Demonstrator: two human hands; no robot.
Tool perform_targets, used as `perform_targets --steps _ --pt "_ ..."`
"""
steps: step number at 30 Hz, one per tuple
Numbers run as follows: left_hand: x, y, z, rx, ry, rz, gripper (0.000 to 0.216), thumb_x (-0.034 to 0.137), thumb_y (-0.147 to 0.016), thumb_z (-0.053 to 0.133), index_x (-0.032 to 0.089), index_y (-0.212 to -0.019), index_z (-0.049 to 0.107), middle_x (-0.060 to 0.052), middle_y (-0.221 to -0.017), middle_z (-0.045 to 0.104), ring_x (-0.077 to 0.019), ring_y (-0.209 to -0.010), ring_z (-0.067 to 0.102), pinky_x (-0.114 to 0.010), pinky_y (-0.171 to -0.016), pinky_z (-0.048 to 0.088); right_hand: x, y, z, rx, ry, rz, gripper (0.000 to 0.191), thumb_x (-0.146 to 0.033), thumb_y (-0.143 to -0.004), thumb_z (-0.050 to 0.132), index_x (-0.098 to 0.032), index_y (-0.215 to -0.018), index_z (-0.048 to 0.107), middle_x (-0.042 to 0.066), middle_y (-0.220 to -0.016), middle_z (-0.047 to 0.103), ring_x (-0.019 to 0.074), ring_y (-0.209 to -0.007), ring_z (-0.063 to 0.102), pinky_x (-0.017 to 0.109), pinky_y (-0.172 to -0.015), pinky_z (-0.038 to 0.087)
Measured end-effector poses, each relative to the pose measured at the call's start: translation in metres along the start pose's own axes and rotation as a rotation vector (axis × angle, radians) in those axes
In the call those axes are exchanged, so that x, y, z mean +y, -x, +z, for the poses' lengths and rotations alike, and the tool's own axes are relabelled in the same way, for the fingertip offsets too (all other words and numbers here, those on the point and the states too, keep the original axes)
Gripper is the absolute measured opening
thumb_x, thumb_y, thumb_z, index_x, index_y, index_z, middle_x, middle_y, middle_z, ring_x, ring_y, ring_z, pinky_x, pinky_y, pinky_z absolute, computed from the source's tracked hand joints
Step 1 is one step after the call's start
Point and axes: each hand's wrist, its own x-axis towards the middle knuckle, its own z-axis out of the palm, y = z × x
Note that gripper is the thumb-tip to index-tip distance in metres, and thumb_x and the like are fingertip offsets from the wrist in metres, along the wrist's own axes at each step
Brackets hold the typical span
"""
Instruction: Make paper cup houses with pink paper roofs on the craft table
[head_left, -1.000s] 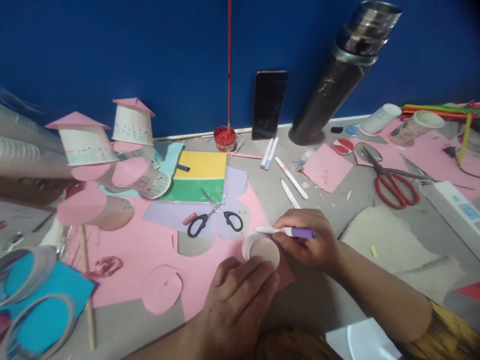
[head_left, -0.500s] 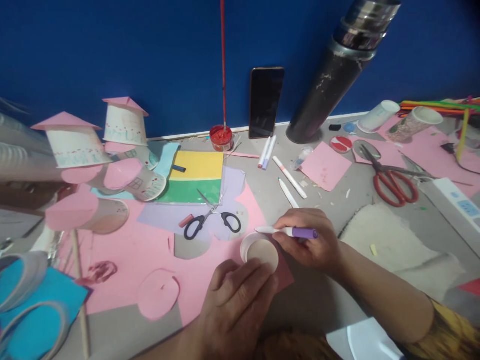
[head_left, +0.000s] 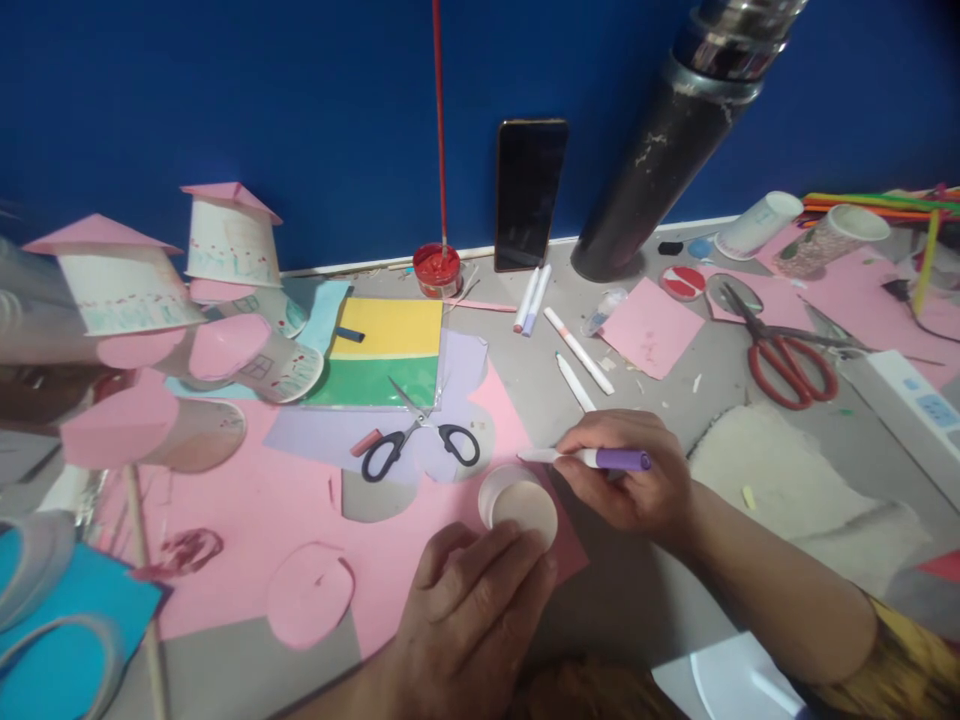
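Observation:
My left hand (head_left: 476,610) has its fingers closed over a white paper cup (head_left: 527,508), held against the pink paper (head_left: 247,480). My right hand (head_left: 630,475) grips a white marker with a purple end (head_left: 619,459); its tip is just above the cup's rim, over the sheet, and I cannot tell if it touches. Left of the cup, black-handled scissors (head_left: 420,430) lie spread on lilac paper (head_left: 330,432). A cut pink circle (head_left: 311,597) rests near the front.
Paper-cup towers with pink roofs (head_left: 120,280) stand at the left. At the back are a red paint pot (head_left: 438,270) with a brush, a leaning phone (head_left: 531,195) and a dark flask (head_left: 660,170). Red-handled scissors (head_left: 791,370) lie right. Several markers (head_left: 577,352) are beyond my right hand.
My right hand has shifted slightly to the right with the marker, its tip drawing a little away from the cup. The left hand stays on the cup. The view has moved slightly.

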Motion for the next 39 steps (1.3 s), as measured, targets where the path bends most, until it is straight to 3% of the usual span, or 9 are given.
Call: perform_targets --steps 14,25,33,39 --pt "-0.001 0.003 -0.001 -0.009 0.026 -0.004 0.033 0.003 -0.097 0.047 0.009 -0.121 0.069 -0.011 -0.116 0.077 -0.0216 -0.123 0.058 -0.040 -0.103 0.041 -0.001 -0.001 -0.004 0.010 0.079 -0.022 0.011 -0.017 -0.091 0.063 -0.023 -0.081 0.060 0.000 -0.062 0.067 0.0141 -0.053 0.060 0.027 -0.055 0.045" --pt "-0.001 0.001 0.000 0.004 -0.028 0.006 0.031 0.001 -0.095 0.051 0.011 -0.118 0.070 -0.010 -0.110 0.079 -0.0205 -0.117 0.063 -0.039 -0.103 0.044 0.003 0.002 -0.001 -0.011 0.042 -0.038 0.007 -0.020 -0.090 0.064 -0.023 -0.085 0.061 -0.001 -0.065 0.068 0.0137 -0.054 0.061 0.027 -0.056 0.044" --pt "-0.003 0.002 0.000 0.012 -0.090 0.008 0.035 0.002 -0.091 0.059 0.016 -0.122 0.069 -0.009 -0.106 0.079 -0.0220 -0.109 0.068 -0.040 -0.099 0.049 0.007 0.001 -0.005 0.036 0.171 -0.090 0.015 -0.023 -0.095 0.057 -0.022 -0.080 0.058 -0.001 -0.062 0.065 0.0127 -0.050 0.056 0.027 -0.053 0.039" --pt "-0.006 0.005 0.005 0.045 -0.095 0.023 0.048 0.000 -0.089 0.059 0.017 -0.134 0.064 -0.011 -0.112 0.078 -0.0251 -0.113 0.068 -0.041 -0.096 0.050 0.010 0.003 -0.003 0.067 0.190 0.010 0.018 -0.025 -0.091 0.058 -0.022 -0.073 0.059 -0.002 -0.059 0.063 0.0111 -0.049 0.051 0.025 -0.053 0.038"
